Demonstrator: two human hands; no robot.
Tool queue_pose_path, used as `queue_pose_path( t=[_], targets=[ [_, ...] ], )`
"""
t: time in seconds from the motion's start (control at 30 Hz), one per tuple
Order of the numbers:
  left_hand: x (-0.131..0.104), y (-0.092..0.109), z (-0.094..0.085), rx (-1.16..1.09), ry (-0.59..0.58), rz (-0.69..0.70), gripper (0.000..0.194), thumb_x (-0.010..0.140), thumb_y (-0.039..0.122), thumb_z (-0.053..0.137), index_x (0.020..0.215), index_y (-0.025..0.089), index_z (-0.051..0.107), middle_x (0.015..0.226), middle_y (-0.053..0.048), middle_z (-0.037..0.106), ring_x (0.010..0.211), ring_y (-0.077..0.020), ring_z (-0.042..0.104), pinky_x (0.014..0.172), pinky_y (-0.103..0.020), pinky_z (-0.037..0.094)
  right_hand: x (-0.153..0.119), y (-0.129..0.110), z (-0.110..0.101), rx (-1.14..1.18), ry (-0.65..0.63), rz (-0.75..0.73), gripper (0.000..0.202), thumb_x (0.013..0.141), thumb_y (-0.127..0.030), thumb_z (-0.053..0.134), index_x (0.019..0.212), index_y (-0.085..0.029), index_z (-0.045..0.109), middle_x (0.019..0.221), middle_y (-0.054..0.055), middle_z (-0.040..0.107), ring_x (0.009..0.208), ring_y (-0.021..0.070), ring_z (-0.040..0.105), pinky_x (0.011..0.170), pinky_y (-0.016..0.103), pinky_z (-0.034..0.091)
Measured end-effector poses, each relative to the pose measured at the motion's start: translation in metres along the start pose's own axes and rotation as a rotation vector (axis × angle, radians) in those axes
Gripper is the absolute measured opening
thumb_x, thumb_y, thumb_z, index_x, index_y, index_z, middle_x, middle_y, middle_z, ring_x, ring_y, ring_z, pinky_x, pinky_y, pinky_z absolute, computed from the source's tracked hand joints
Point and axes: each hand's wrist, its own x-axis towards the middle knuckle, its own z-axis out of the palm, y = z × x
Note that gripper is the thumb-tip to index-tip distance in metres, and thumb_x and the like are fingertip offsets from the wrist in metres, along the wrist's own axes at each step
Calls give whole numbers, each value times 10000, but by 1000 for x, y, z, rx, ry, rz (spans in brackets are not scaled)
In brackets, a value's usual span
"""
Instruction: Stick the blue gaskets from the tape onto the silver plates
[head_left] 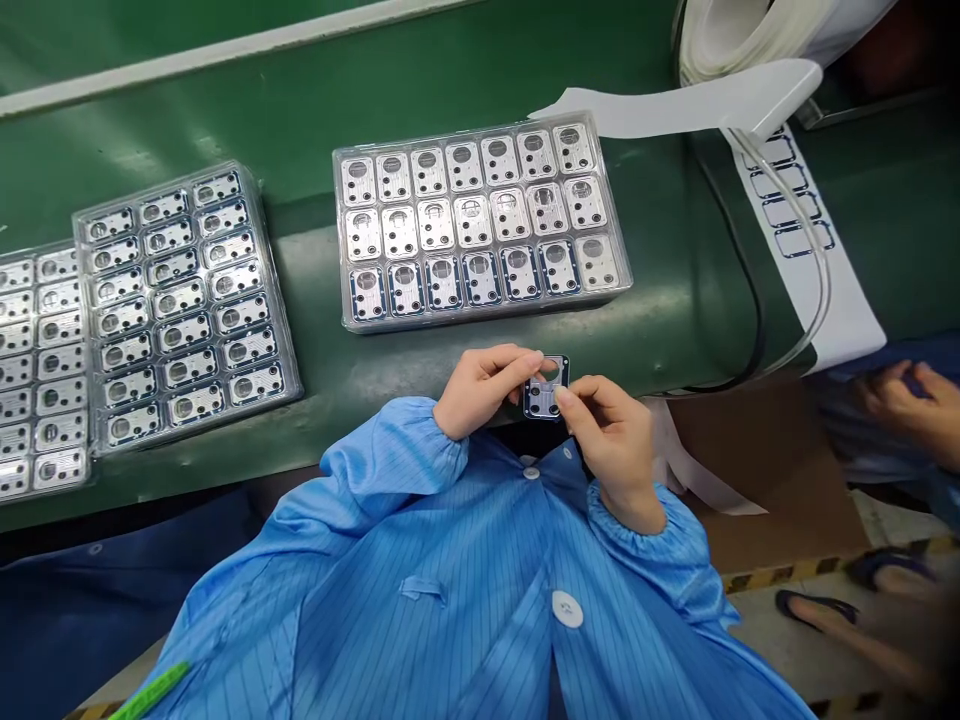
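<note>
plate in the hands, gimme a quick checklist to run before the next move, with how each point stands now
1. Plate held securely: ok, left hand grips its left side, right hand its right.
2. Blue edging sitting evenly all round: cannot tell, fingers cover parts.
3. Tray ahead resting on the green table: ok.
4. Front row's right-end slot free: cannot tell, a plate may lie in it or show from below.
5. Co-worker's hands clear: ok, well off to the right.
</note>
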Motion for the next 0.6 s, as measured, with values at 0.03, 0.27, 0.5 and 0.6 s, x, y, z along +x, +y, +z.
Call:
queue_pose_path(
  t=[0.03,0.27,0.5,0.6],
  targets=[
    [0,0,0,12,-13,3,401,868,508,640,859,133,782,799,-43,679,583,-76,500,572,-224,429,2,0,0,23,-12,-15,325,898,-472,622,716,-202,606,574,-44,518,495,102,453,473,241,370],
    [-3,2,2,96,-120,23,356,877,456,633,789,132,750,799,-61,703,695,-117,601,631,-229,477,9,-2,1,24,56,-17,357,931,-415,594,646,-203,560,565,-48,487,523,105,433,500,241,365],
    [2,24,-3,182,-211,1,228,916,317,582,905,123,701,790,-46,710,689,-111,610,656,-236,500,9,5,1,115,18,-87,362,956,-423,569,672,-199,571,581,-41,505,519,104,455,479,231,363],
    [24,46,-9,346,-179,127,216,918,299,574,882,125,696,786,-43,712,721,-118,617,698,-242,496,9,12,-3,224,13,-98,350,973,-487,523,815,-201,648,614,-30,544,517,109,478,478,233,385]
  ],
)
